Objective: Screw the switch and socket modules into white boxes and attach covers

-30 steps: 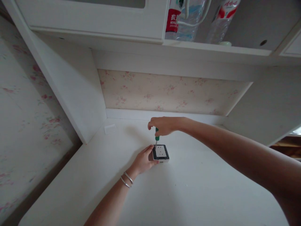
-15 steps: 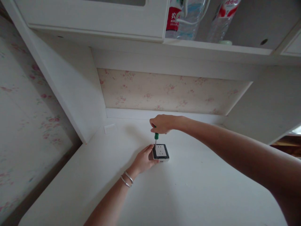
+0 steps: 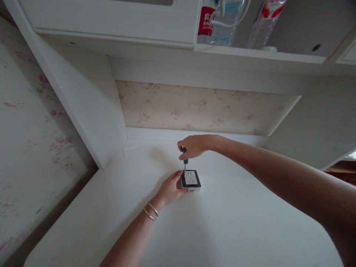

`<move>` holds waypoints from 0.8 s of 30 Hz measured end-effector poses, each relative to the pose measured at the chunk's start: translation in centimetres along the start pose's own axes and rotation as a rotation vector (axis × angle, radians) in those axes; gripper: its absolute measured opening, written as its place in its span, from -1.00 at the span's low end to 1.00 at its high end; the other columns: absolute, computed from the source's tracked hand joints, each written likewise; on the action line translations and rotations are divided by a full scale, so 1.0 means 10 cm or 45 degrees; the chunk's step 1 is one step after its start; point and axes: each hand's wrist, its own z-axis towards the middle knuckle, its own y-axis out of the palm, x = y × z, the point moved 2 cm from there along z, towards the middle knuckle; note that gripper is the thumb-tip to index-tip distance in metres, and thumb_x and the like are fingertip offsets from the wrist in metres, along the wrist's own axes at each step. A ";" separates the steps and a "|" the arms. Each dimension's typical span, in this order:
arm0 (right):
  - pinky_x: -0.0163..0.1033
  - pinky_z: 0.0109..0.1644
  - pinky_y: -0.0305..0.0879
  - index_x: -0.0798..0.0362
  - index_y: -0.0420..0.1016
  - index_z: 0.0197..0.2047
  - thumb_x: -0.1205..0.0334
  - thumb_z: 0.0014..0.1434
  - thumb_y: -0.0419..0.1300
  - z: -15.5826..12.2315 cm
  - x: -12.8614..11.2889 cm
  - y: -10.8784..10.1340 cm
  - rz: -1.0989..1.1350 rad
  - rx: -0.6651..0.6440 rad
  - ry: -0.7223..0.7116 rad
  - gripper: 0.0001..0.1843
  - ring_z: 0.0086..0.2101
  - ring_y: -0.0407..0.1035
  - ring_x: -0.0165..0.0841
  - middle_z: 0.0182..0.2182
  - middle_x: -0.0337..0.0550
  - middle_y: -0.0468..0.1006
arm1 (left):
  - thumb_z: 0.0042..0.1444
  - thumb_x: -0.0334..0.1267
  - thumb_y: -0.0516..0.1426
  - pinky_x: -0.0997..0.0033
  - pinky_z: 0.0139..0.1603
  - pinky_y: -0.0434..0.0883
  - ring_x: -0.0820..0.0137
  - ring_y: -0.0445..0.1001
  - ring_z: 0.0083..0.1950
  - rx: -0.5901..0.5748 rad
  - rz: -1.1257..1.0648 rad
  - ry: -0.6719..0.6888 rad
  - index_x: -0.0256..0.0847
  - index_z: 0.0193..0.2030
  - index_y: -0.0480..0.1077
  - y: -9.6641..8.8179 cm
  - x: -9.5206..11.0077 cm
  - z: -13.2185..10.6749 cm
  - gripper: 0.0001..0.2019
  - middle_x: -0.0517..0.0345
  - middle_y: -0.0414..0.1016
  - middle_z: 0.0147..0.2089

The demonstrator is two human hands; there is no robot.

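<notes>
While bracing on the desk (image 3: 236, 226) with the left hand (image 3: 171, 190) the socket (image 3: 191, 178), clasped at its left side, steady! Up to the driver (image 3: 185, 161), gripped in the right hand (image 3: 193, 146), tip at the frame's (image 3: 198, 178) left strip: press evenly, avoid slipping!

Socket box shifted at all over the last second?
No. Judged against the white side panel, the socket box sits at the same spot on the tabletop, left hand gripping it.
</notes>
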 end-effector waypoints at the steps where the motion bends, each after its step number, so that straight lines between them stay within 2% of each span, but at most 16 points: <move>1: -0.24 -0.40 0.18 0.08 0.41 -0.07 0.00 0.11 0.08 0.00 0.01 0.00 0.011 -0.022 0.044 -0.59 -0.46 0.42 -0.29 -0.34 -0.04 0.57 | -0.05 -0.09 0.30 0.13 0.32 0.13 0.15 0.17 0.29 0.000 0.006 -0.001 -0.10 0.28 0.14 0.00 0.00 0.00 -0.25 0.04 0.20 0.29; 2: -0.24 -0.40 0.18 0.08 0.41 -0.08 0.03 0.13 0.05 0.00 0.01 0.00 0.017 -0.032 0.043 -0.62 -0.47 0.42 -0.30 -0.35 -0.05 0.57 | -0.05 -0.09 0.30 0.13 0.32 0.12 0.14 0.17 0.29 0.003 0.011 -0.004 -0.10 0.28 0.14 -0.01 0.00 0.00 -0.25 0.03 0.20 0.29; 4: -0.27 -0.39 0.18 0.05 0.40 -0.06 0.12 0.07 0.13 0.00 0.01 0.00 0.000 -0.016 -0.048 -0.64 -0.38 0.43 -0.29 -0.25 -0.05 0.57 | -0.06 -0.10 0.30 0.12 0.32 0.12 0.14 0.17 0.29 0.000 0.009 -0.001 -0.10 0.27 0.16 -0.01 0.00 0.00 -0.26 0.02 0.19 0.29; 6: -0.28 -0.39 0.19 0.04 0.36 -0.02 0.12 -0.05 0.24 -0.01 0.02 0.00 -0.016 0.012 -0.087 -0.51 -0.30 0.43 -0.25 -0.14 -0.02 0.53 | -0.06 -0.11 0.30 0.13 0.32 0.12 0.14 0.17 0.29 -0.004 0.001 0.012 -0.09 0.26 0.17 -0.01 0.01 0.00 -0.28 0.03 0.20 0.28; 8: -0.26 -0.42 0.19 0.07 0.32 0.02 0.02 -0.02 0.21 -0.02 0.04 0.02 0.011 -0.010 0.011 -0.45 -0.37 0.43 -0.26 -0.17 0.02 0.53 | -0.06 -0.12 0.30 0.14 0.32 0.12 0.14 0.17 0.29 -0.002 0.005 0.014 -0.08 0.26 0.17 -0.01 0.00 0.00 -0.27 0.04 0.21 0.28; 10: -0.25 -0.44 0.19 0.09 0.32 0.02 0.03 0.06 0.12 -0.02 0.05 0.03 0.049 -0.047 0.080 -0.51 -0.47 0.41 -0.32 -0.23 0.01 0.55 | -0.06 -0.10 0.30 0.13 0.32 0.12 0.14 0.17 0.29 0.008 0.021 0.004 -0.09 0.27 0.16 0.00 0.00 0.00 -0.26 0.03 0.20 0.29; 12: -0.27 -0.43 0.20 0.07 0.35 0.00 0.14 0.01 0.16 -0.01 0.03 0.04 0.038 -0.036 -0.019 -0.55 -0.43 0.42 -0.32 -0.17 0.01 0.53 | -0.06 -0.09 0.30 0.13 0.32 0.13 0.14 0.17 0.29 0.010 0.031 0.002 -0.10 0.26 0.16 0.00 -0.01 0.00 -0.27 0.03 0.20 0.29; 14: -0.28 -0.39 0.21 0.04 0.36 -0.01 0.18 -0.10 0.25 0.01 -0.01 0.02 0.007 0.010 -0.137 -0.47 -0.32 0.43 -0.27 -0.08 0.00 0.48 | -0.06 -0.08 0.30 0.13 0.32 0.14 0.14 0.19 0.28 0.005 0.033 0.004 -0.10 0.26 0.17 0.00 -0.01 -0.01 -0.27 0.04 0.21 0.28; 16: -0.26 -0.38 0.21 0.06 0.37 -0.01 0.07 -0.09 0.25 0.02 -0.03 0.01 -0.016 0.023 -0.090 -0.45 -0.32 0.42 -0.24 -0.14 0.01 0.51 | -0.05 -0.07 0.29 0.14 0.32 0.14 0.14 0.19 0.28 0.003 0.040 -0.001 -0.11 0.26 0.17 0.00 -0.02 -0.01 -0.27 0.04 0.21 0.28; 18: -0.22 -0.40 0.19 0.12 0.40 -0.04 -0.03 0.06 0.12 0.03 -0.03 0.00 -0.022 -0.002 0.045 -0.52 -0.41 0.41 -0.25 -0.31 0.02 0.55 | -0.05 -0.06 0.29 0.14 0.32 0.13 0.14 0.18 0.28 0.005 0.043 -0.003 -0.12 0.26 0.16 0.00 -0.02 -0.01 -0.26 0.03 0.20 0.28; 20: -0.23 -0.41 0.18 0.13 0.41 -0.06 0.02 0.13 0.06 0.03 -0.03 0.00 -0.021 -0.017 0.070 -0.59 -0.43 0.41 -0.27 -0.35 0.02 0.56 | -0.05 -0.05 0.29 0.15 0.32 0.13 0.14 0.18 0.28 0.005 0.040 0.002 -0.11 0.26 0.17 0.00 -0.02 0.00 -0.27 0.02 0.20 0.28; 22: -0.26 -0.40 0.19 0.08 0.39 -0.04 0.11 0.04 0.17 0.02 -0.05 -0.01 -0.030 0.010 -0.044 -0.59 -0.34 0.41 -0.26 -0.20 0.03 0.54 | -0.05 -0.06 0.29 0.16 0.32 0.14 0.14 0.19 0.28 0.002 0.038 0.003 -0.11 0.26 0.17 0.01 -0.03 0.00 -0.27 0.02 0.22 0.28; 24: -0.26 -0.38 0.20 0.06 0.37 -0.01 0.07 -0.07 0.26 0.01 -0.06 -0.02 -0.051 0.058 -0.113 -0.46 -0.27 0.41 -0.22 -0.10 0.03 0.50 | -0.06 -0.05 0.29 0.16 0.32 0.14 0.14 0.19 0.28 0.006 0.045 -0.003 -0.12 0.26 0.17 0.01 -0.03 0.00 -0.26 0.02 0.22 0.27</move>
